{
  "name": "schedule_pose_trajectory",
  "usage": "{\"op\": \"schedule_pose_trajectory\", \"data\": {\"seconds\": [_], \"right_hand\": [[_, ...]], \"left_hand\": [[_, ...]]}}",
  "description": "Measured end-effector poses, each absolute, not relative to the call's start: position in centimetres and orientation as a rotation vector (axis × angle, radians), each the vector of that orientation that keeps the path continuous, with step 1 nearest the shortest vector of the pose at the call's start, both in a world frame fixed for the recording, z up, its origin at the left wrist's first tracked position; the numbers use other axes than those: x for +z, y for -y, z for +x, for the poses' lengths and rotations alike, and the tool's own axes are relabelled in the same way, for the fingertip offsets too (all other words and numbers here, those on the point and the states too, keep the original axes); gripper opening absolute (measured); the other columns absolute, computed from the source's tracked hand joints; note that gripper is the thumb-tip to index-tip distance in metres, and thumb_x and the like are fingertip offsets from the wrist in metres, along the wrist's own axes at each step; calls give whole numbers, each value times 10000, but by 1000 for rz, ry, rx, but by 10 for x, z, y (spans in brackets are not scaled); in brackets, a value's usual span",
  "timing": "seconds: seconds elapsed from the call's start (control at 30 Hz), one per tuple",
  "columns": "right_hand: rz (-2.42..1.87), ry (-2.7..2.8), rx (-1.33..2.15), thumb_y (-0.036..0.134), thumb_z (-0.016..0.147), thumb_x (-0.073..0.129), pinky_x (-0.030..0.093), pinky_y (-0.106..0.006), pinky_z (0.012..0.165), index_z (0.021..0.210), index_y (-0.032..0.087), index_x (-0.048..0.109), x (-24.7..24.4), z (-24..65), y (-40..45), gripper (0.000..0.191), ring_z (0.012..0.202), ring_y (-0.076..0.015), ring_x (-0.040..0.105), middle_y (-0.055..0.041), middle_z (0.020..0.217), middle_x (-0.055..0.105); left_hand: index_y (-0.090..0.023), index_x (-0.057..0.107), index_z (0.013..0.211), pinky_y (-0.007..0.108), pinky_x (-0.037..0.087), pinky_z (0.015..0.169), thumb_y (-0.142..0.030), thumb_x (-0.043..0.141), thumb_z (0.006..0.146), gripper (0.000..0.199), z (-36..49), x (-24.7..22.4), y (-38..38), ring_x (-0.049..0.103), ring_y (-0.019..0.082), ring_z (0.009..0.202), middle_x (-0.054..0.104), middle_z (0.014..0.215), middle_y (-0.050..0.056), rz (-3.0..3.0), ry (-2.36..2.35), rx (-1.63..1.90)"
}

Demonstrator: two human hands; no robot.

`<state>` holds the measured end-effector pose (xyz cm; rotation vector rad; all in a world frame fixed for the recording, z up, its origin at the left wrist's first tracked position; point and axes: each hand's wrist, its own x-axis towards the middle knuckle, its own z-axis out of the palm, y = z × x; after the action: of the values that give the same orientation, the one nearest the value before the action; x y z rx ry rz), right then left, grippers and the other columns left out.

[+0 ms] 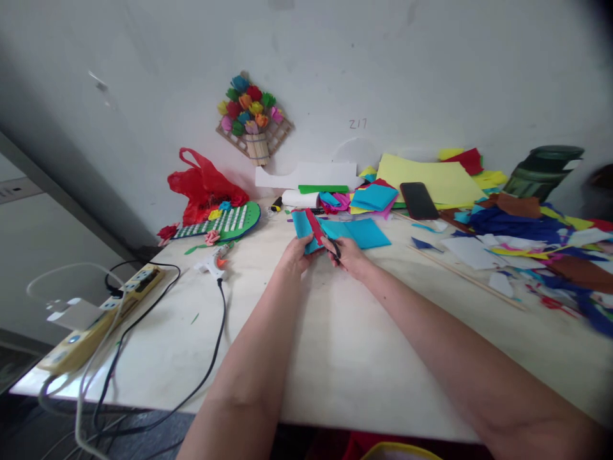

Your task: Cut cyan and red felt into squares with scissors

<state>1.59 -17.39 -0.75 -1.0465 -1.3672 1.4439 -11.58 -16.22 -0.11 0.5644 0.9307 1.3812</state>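
Note:
My left hand (297, 253) grips the lower end of a folded blue piece (302, 227) with a narrow red strip (315, 225) lying over it. My right hand (348, 256) is closed on black-handled scissors (335, 250), just right of the red strip. The blades are mostly hidden by the strip and fingers, so whether they are apart cannot be made out. Behind my right hand, a larger blue sheet (367, 234) with a fold lies flat on the pale table (345, 358).
At left are a glue gun (213, 263), its black cord and a yellow power strip (100, 322). A red bag (204, 185) and green craft piece (246, 220) stand behind. At right lie a phone (418, 200), wooden stick (469, 277), scraps (520, 227) and a dark jar (544, 172).

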Motion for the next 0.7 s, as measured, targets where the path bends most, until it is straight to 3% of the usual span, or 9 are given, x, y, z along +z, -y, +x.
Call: {"op": "schedule_pose_trajectory", "data": {"seconds": [0.53,0.7], "right_hand": [[-1035,1402,1430,446,700,658,210,-155,221,639,172,480,-12,17,172,332,319,-52,445,58,466,509],[-1038,1423,1441,458,691,657,207,-155,223,651,175,494,-12,18,173,329,321,-51,442,61,464,505]], "left_hand": [[-140,578,890,382,547,722,-106,566,749,146,-118,-5,161,630,157,613,661,698,37,591,-899,1388],[-143,588,907,369,539,734,-195,571,756,160,-120,1,165,638,169,626,671,728,55,566,-872,1402]]}}
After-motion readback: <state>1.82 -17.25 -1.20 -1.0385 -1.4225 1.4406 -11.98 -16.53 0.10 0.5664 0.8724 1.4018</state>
